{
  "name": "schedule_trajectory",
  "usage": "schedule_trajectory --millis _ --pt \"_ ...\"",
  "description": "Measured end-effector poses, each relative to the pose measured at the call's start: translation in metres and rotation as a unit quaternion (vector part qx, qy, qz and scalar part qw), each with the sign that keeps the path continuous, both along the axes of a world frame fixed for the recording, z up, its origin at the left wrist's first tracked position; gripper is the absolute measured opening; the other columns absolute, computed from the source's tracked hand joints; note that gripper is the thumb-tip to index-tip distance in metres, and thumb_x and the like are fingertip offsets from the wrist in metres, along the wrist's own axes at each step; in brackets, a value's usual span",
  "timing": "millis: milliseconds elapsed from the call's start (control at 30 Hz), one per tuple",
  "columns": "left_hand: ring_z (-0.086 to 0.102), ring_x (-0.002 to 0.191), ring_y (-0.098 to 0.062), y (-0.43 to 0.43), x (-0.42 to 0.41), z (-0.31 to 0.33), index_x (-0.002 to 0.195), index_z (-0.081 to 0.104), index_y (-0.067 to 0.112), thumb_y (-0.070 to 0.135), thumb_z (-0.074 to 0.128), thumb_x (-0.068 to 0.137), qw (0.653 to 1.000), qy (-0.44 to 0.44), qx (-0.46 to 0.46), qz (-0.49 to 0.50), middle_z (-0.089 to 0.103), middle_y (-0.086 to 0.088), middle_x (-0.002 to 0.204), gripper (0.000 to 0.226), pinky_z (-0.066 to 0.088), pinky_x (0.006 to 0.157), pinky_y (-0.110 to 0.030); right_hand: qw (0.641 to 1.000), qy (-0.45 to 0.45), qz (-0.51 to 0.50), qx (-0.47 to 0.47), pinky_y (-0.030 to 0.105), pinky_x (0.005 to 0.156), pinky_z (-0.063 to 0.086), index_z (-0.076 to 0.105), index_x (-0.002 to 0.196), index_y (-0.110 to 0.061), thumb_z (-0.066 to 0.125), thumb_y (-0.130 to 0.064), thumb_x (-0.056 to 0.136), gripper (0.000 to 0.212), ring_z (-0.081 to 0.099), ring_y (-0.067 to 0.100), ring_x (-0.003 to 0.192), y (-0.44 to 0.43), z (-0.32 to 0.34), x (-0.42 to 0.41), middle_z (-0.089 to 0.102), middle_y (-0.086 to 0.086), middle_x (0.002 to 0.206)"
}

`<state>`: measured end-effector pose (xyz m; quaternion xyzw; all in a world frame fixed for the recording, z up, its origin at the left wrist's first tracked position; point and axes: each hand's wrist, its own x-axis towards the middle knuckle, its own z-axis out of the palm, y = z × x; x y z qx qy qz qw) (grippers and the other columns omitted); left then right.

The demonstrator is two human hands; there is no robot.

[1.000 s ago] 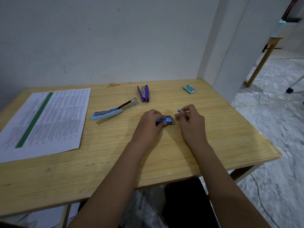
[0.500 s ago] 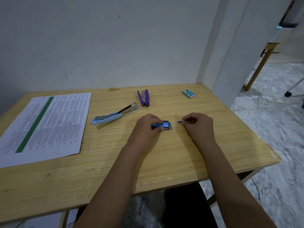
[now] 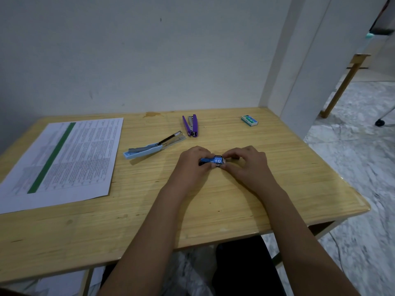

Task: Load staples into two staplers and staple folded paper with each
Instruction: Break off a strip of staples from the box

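Note:
My left hand grips a small blue staple box marked "10" at the table's middle. My right hand pinches the box's right end with thumb and fingertips; whether a staple strip is still in those fingers is hidden. A light blue stapler lies swung open, its metal magazine exposed, to the left beyond my hands. A purple stapler lies open farther back. A printed sheet of paper with a green stripe lies flat at the left.
A green staple box sits at the back right of the wooden table. A white wall stands behind the table and a pillar at its right corner. Marble floor and a wooden leg lie to the right.
My right hand, which held a staple strip apart from the box, has moved left and now touches the blue box's right end. The left hand stays on the box.

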<state>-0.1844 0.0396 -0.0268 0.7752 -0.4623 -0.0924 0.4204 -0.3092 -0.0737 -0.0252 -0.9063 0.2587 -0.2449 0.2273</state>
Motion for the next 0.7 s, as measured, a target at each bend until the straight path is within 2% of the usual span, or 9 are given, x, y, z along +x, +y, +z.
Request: schedule_trajectory --millis 100,233,300,400,500,567,700 --pt "0.055 0.107 -0.015 -0.0008 0.0016 -0.0001 0.115 0.066 0.013 0.015 0.069 0.082 1.0 0.002 0.009 -0.007 0.063 -0.002 0.116 0.033 0.045 0.097 -0.031 1.0 -0.005 0.0 0.002 0.028 0.085 0.022 0.069 0.1 -0.028 0.07 -0.032 0.08 0.021 0.05 0.009 0.1 -0.0008 -0.0011 0.0 0.059 -0.02 0.09" --pt "0.055 0.11 -0.016 -0.0013 0.0029 0.0002 0.115 0.066 0.011 0.014 0.068 0.083 1.0 0.0 0.017 -0.013 0.063 -0.003 0.118 0.033 0.043 0.098 -0.028 0.999 -0.031 -0.001 0.007 0.039 0.093 0.037 0.072 0.099 -0.024 0.073 -0.029 0.078 0.022 0.052 0.012 0.1 -0.0033 -0.0024 -0.0042 0.068 -0.012 0.094" --pt "0.055 0.109 -0.015 -0.001 0.0034 0.0 0.115 0.066 0.011 0.014 0.068 0.082 1.0 0.003 0.014 -0.014 0.063 -0.002 0.118 0.032 0.043 0.097 -0.029 0.999 -0.049 0.011 0.001 0.041 0.09 0.044 0.074 0.098 -0.019 0.075 -0.024 0.076 0.022 0.057 0.014 0.098 -0.0036 -0.0034 -0.0044 0.072 -0.006 0.095" --pt "0.055 0.107 -0.014 -0.0009 0.0028 -0.0008 0.113 0.067 0.011 0.014 0.069 0.082 1.0 0.005 0.01 -0.015 0.064 -0.002 0.117 0.032 0.044 0.097 -0.03 0.997 -0.069 0.043 0.005 0.029 0.085 0.05 0.074 0.098 -0.007 0.075 -0.011 0.076 0.023 0.065 0.019 0.092 -0.0014 -0.0032 -0.0022 0.074 0.008 0.098" --pt "0.056 0.108 -0.013 -0.0006 0.0027 -0.0004 0.113 0.067 0.011 0.013 0.07 0.081 1.0 0.013 0.003 -0.013 0.064 -0.002 0.117 0.032 0.044 0.099 -0.029 0.997 -0.054 0.055 -0.025 0.016 0.083 0.043 0.072 0.1 -0.003 0.072 -0.008 0.079 0.022 0.066 0.02 0.094 0.0009 -0.0045 0.0014 0.071 0.012 0.105" --pt "0.056 0.108 -0.013 -0.0009 0.003 -0.0005 0.113 0.067 0.01 0.013 0.07 0.08 1.0 0.012 0.003 -0.014 0.064 -0.003 0.118 0.033 0.044 0.099 -0.029 0.997 -0.051 0.052 -0.041 0.009 0.08 0.04 0.073 0.1 -0.005 0.07 -0.009 0.081 0.02 0.063 0.015 0.091 0.0014 -0.0057 0.0018 0.07 0.009 0.106" --pt "0.056 0.109 -0.013 -0.0017 0.0033 -0.0011 0.113 0.067 0.01 0.013 0.069 0.081 1.0 0.012 0.004 -0.011 0.064 -0.003 0.12 0.033 0.043 0.097 -0.025 0.996 -0.073 0.043 -0.004 0.014 0.079 0.049 0.072 0.094 -0.005 0.072 -0.008 0.079 0.016 0.063 0.012 0.084 0.0025 -0.0042 0.002 0.07 0.008 0.096"
